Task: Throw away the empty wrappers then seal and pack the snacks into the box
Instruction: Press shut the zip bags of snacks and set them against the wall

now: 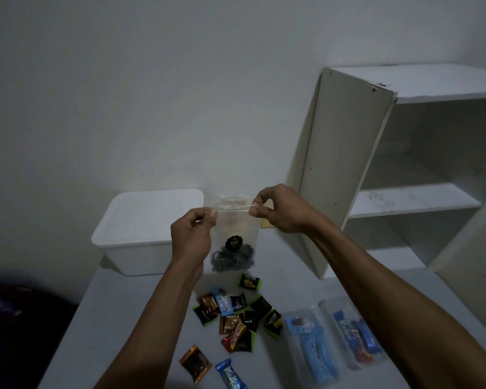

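Note:
I hold a clear zip bag (234,234) upright above the table, dark snacks and a black label in its lower half. My left hand (192,237) pinches the bag's top left corner and my right hand (281,210) pinches the top right end of the zip strip. Behind my left hand stands a white plastic box (141,228) with its lid on. Below the bag lies a heap of small wrapped snacks (236,315). Two clear bags with blue bars, one (312,346) and another (354,338), lie to the right.
A white shelf unit (404,169) stands on the table at the right, its side panel close to my right hand. An orange-edged snack (195,363) and a blue bar (232,374) lie near the front edge. Dark floor drops off at the left.

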`<action>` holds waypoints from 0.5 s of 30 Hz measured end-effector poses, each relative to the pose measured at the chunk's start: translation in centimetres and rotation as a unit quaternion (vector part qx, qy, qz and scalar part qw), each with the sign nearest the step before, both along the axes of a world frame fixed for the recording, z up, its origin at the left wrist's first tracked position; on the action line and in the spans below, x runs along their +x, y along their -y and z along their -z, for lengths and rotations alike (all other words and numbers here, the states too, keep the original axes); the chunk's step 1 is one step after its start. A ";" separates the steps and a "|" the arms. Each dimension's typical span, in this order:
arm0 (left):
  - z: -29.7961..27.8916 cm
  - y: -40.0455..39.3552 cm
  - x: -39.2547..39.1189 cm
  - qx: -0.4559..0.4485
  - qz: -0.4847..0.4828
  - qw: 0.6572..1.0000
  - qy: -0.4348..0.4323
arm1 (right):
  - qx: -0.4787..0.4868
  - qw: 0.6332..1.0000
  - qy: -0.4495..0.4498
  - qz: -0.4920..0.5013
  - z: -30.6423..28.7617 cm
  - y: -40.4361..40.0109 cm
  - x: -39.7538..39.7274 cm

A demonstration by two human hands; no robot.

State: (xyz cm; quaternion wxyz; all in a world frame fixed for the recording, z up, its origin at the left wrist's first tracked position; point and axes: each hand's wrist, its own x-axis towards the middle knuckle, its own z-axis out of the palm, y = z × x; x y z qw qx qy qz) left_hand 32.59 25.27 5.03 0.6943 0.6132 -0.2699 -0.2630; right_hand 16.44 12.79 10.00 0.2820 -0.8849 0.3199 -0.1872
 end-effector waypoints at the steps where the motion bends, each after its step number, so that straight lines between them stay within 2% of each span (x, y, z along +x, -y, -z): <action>1: 0.0 0.0 0.1 0.000 -0.001 1.000 -0.004 | -0.002 1.000 0.002 -0.001 0.0 0.0 0.0; 6: -0.2 0.1 0.3 -0.002 -0.008 1.000 -0.019 | 0.040 0.999 0.035 0.007 -0.1 -0.2 0.0; 11: -0.3 0.1 0.5 -0.002 -0.007 0.999 -0.044 | 0.111 0.986 0.119 0.046 0.8 -0.3 0.1; 15: -0.5 -0.1 0.5 -0.001 0.002 0.999 -0.052 | 0.127 0.979 0.143 0.071 1.7 -0.3 0.0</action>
